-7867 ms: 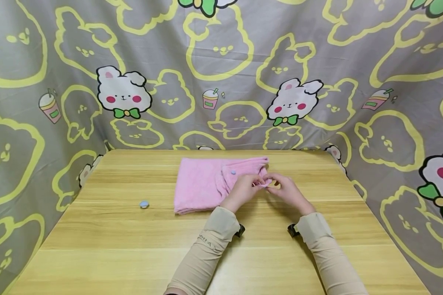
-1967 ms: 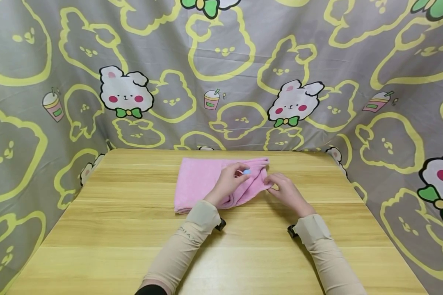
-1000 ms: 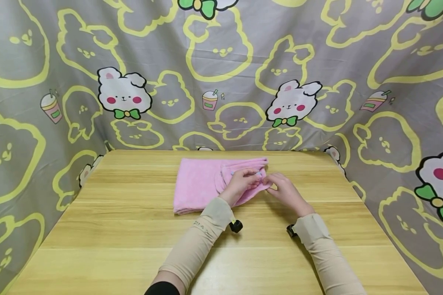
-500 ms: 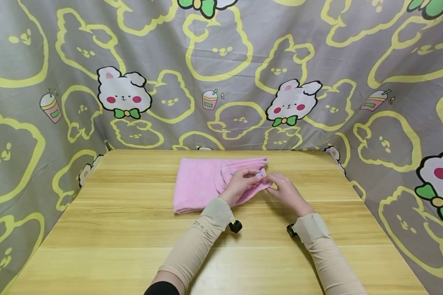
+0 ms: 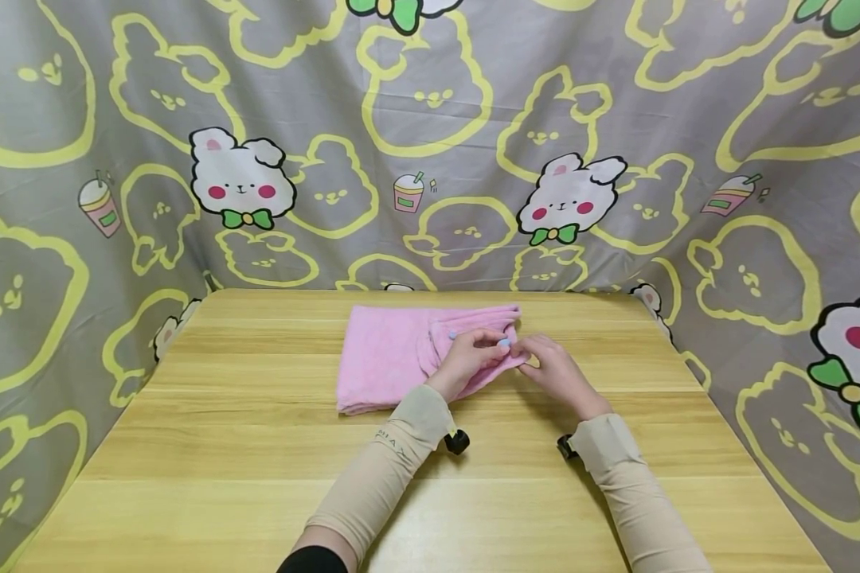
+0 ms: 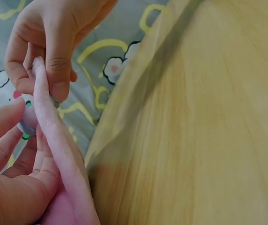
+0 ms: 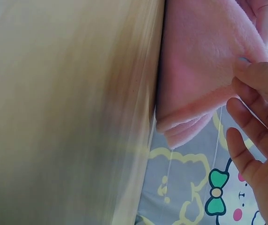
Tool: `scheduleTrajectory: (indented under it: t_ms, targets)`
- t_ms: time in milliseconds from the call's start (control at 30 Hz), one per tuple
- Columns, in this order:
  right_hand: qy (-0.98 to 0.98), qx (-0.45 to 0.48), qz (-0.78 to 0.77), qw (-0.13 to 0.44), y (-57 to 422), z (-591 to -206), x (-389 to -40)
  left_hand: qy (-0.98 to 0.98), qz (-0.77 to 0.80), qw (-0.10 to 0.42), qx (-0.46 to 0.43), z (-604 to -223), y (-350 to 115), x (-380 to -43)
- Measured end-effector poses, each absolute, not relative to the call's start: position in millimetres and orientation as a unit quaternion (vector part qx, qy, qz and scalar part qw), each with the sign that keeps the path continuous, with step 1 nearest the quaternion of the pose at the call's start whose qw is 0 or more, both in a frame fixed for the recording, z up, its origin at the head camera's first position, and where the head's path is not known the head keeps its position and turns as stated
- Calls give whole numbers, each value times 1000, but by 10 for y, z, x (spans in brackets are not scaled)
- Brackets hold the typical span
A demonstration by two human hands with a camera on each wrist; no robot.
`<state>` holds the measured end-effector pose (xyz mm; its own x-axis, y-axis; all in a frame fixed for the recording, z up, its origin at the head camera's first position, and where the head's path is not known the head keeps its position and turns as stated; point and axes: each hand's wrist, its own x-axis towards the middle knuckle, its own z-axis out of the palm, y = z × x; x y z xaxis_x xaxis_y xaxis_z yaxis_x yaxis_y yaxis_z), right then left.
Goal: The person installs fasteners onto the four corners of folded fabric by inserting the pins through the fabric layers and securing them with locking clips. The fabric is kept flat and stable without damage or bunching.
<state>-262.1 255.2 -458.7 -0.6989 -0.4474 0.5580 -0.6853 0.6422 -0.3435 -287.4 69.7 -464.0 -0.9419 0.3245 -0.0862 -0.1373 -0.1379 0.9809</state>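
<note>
A folded pink plush cloth [image 5: 383,358] lies near the back of the table. My left hand [image 5: 467,358] pinches a round blue button-like piece [image 5: 504,342] between thumb and fingers, right by the cloth's raised right edge. That piece [image 6: 28,120] shows beside the cloth edge [image 6: 54,129] in the left wrist view. The right hand [image 5: 555,370] pinches the same edge between thumb and fingers. A small bluish bit [image 7: 243,60] shows at its thumb tip, mostly hidden. Another blue piece [image 5: 452,335] sits on the cloth, left of the fingers.
The wooden table [image 5: 222,461] spreads out around the cloth. A patterned grey curtain [image 5: 459,175] with rabbits hangs behind it and along both sides. Small black wrist devices [image 5: 457,441] sit under both sleeve cuffs.
The blue piece that lay on the table at left is now in my left hand. That hand has moved right to the cloth edge, then stayed almost still. The right hand keeps its grip.
</note>
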Motion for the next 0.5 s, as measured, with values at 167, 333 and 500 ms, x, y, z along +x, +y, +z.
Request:
scheduleTrajectory:
  t_ms: [167,333,500]
  targets:
    - [-878,324,271,226,2553,-4585,-2620,661,732,149,75,-4673,732,-2865]
    - [-880,319,269,225,2549,-4581,-2620,662,730,154,71,-4691,743,-2854]
    - [-879,321,271,226,2551,-4584,-2624,669,723,155,72,-4661,736,-2839]
